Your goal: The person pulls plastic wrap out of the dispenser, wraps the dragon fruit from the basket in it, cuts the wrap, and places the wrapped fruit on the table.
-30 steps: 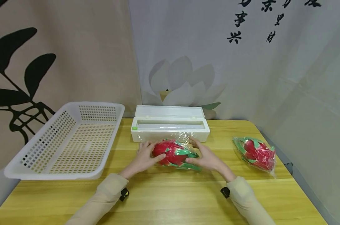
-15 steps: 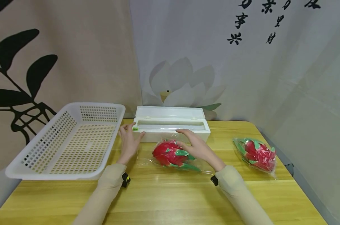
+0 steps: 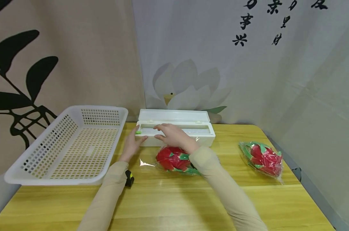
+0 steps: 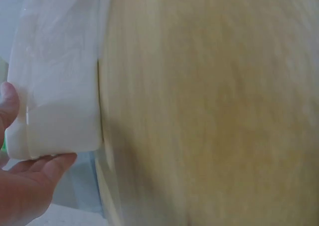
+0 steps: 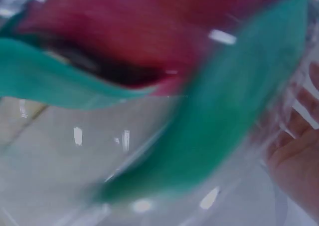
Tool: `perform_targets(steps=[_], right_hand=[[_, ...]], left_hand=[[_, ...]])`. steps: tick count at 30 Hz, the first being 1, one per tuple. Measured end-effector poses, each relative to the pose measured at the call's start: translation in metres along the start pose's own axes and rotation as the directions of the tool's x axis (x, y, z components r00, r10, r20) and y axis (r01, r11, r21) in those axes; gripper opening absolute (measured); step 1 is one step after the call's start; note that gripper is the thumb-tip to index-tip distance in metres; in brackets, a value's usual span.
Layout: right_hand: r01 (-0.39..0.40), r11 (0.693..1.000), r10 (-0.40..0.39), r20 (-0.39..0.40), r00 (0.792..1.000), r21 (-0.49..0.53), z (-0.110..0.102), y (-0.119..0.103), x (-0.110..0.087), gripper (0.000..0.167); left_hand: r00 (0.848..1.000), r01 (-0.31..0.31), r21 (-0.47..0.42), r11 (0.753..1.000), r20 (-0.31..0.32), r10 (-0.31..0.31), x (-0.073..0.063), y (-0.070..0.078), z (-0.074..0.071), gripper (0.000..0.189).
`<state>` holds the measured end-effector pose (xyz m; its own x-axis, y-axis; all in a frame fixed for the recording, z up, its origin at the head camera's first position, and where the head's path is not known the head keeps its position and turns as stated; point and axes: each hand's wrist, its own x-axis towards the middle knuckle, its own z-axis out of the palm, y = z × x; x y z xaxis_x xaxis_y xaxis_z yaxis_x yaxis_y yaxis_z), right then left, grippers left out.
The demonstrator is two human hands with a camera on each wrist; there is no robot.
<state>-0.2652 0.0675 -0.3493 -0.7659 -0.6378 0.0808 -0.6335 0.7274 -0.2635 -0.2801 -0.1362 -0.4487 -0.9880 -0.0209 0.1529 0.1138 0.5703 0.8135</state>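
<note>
A white cling film dispenser [image 3: 206, 140] stands lid-up at the back middle, with a small green slider [image 3: 138, 132] at its left end. My left hand [image 3: 130, 146] holds that end; in the left wrist view, thumb and fingers of the hand [image 4: 30, 186] lie around the box's corner [image 4: 65, 121]. Over the front edge of the dispenser reaches my right hand [image 3: 174, 136], fingers bent loosely with nothing in them. Beneath that forearm lies a red dragon fruit [image 3: 170, 158] with green scales, on clear film and partly hidden by the sleeve. Its scales [image 5: 219, 116] fill the right wrist view, blurred.
A large white perforated basket [image 3: 84, 150] stands at the left of the wooden table [image 3: 162, 205]. Another dragon fruit [image 3: 262, 158], wrapped in clear film, lies at the right. A printed curtain [image 3: 188, 48] hangs close behind the table.
My left hand has left the dragon fruit and taken the dispenser's left end. The right hand has let go of the fruit and moved left across to the dispenser's front.
</note>
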Motion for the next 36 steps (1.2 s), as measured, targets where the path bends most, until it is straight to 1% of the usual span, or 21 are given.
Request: perform_targets(steps=[4, 8, 10, 14, 17, 19, 22, 25, 31, 36], right_hand=[[-0.019, 0.996, 0.025, 0.074, 0.997, -0.09, 0.007, -0.007, 0.022, 0.042], [-0.021, 0.981, 0.05, 0.147, 0.988, -0.192, 0.014, -0.012, 0.036, 0.045], [-0.018, 0.97, 0.063, 0.179, 0.982, -0.241, 0.018, -0.014, 0.041, 0.047], [0.006, 0.946, 0.067, 0.213, 0.975, -0.324, 0.024, -0.019, 0.049, 0.052], [0.031, 0.93, 0.061, 0.238, 0.969, -0.367, 0.028, -0.024, 0.052, 0.057], [0.055, 0.913, 0.054, 0.253, 0.966, -0.404, 0.031, -0.027, 0.054, 0.061], [0.079, 0.882, 0.053, 0.265, 0.963, -0.464, 0.035, -0.031, 0.054, 0.064], [0.092, 0.851, 0.049, 0.253, 0.966, -0.518, 0.038, -0.033, 0.055, 0.063], [0.053, 0.837, 0.084, 0.224, 0.971, -0.545, 0.042, -0.038, 0.057, 0.061], [0.039, 0.828, 0.114, 0.236, 0.965, -0.56, 0.04, -0.043, 0.057, 0.062]], left_hand=[[0.999, 0.022, -0.01, 1.0, -0.026, -0.022, -0.001, -0.004, 0.0, 0.071], [0.997, 0.038, -0.023, 0.999, -0.07, -0.039, -0.001, -0.007, 0.001, 0.071], [0.995, 0.038, -0.022, 0.999, -0.092, -0.04, -0.001, -0.007, 0.001, 0.07], [0.992, 0.03, -0.022, 0.999, -0.126, -0.033, -0.001, -0.008, 0.001, 0.068], [0.991, 0.038, -0.02, 0.999, -0.126, -0.04, -0.002, -0.008, 0.0, 0.067], [0.992, 0.044, -0.02, 0.999, -0.116, -0.046, -0.002, -0.008, 0.0, 0.065], [0.992, 0.05, -0.007, 0.999, -0.119, -0.05, 0.0, -0.008, 0.0, 0.06], [0.991, 0.05, 0.001, 0.999, -0.126, -0.05, 0.001, -0.008, 0.001, 0.056], [0.988, 0.07, 0.014, 0.997, -0.14, -0.068, 0.001, -0.007, 0.001, 0.055], [0.988, 0.046, 0.032, 0.998, -0.152, -0.041, 0.001, -0.006, 0.001, 0.058]])
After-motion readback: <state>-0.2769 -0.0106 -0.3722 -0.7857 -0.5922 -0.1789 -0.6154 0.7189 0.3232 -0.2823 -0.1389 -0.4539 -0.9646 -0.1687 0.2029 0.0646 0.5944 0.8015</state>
